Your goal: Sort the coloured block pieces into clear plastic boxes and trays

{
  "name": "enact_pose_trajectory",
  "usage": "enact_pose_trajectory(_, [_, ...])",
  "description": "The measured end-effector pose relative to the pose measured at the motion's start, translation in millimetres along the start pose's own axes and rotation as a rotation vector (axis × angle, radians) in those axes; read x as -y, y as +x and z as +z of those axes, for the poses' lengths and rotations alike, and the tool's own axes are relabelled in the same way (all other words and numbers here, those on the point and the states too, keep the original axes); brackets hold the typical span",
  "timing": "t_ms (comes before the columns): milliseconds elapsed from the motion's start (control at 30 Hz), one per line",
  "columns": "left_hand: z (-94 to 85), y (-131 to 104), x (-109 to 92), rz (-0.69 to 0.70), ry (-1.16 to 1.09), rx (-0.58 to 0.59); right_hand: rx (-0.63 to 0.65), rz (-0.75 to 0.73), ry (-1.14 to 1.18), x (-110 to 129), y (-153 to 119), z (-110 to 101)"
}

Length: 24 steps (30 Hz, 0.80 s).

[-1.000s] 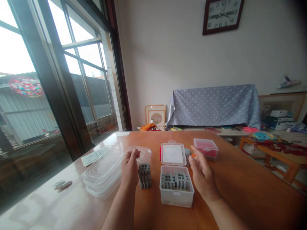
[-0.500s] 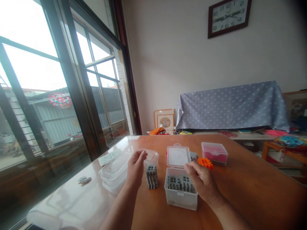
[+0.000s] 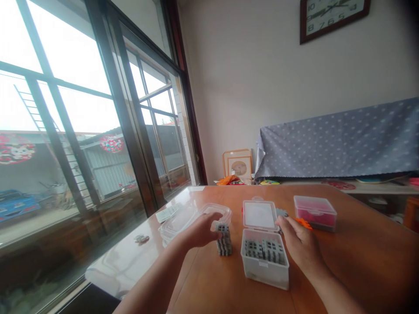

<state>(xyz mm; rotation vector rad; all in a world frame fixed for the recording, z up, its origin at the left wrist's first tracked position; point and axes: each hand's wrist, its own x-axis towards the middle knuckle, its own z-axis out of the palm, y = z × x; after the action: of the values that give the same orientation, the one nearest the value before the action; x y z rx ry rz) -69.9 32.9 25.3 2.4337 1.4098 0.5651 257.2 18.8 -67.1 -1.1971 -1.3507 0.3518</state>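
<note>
A stack of grey interlocking plastic tiles [image 3: 224, 244] with window-like cutouts stands upright on the table. My left hand [image 3: 203, 229] is at the stack's upper left, thumb and fingers apart near its top. Whether it touches the stack I cannot tell. To the right, a clear plastic box [image 3: 265, 272] with its lid [image 3: 259, 214] folded back holds more grey tiles [image 3: 264, 250]. My right hand [image 3: 300, 235] is beside the lid's right edge, fingers pressed together; what they pinch, if anything, is hidden. Behind it, more grey tiles [image 3: 282, 212] and an orange piece [image 3: 304, 223] show partly.
A closed clear box with pink contents [image 3: 314, 213] stands at the back right of the table [image 3: 203, 283]. Clear plastic containers [image 3: 176, 222] lie left of the stack. A small clear bundle [image 3: 141, 239] and a printed sheet [image 3: 167, 213] are farther left, beside the window.
The view has turned left. My left hand has opened from a closed shape and lowered to the grey stack. My right hand has moved slightly outward beside the lid.
</note>
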Motion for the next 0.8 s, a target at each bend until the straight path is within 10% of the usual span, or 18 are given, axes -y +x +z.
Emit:
enact_pose_trajectory(567, [14.8,12,17,-0.022,0.066,0.012,0.029,-0.017,-0.078,-4,2,0])
enact_pose_trajectory(800, [16.0,13,14,0.058,-0.011,-0.157,-0.050,-0.117,-0.099,6,1,-1])
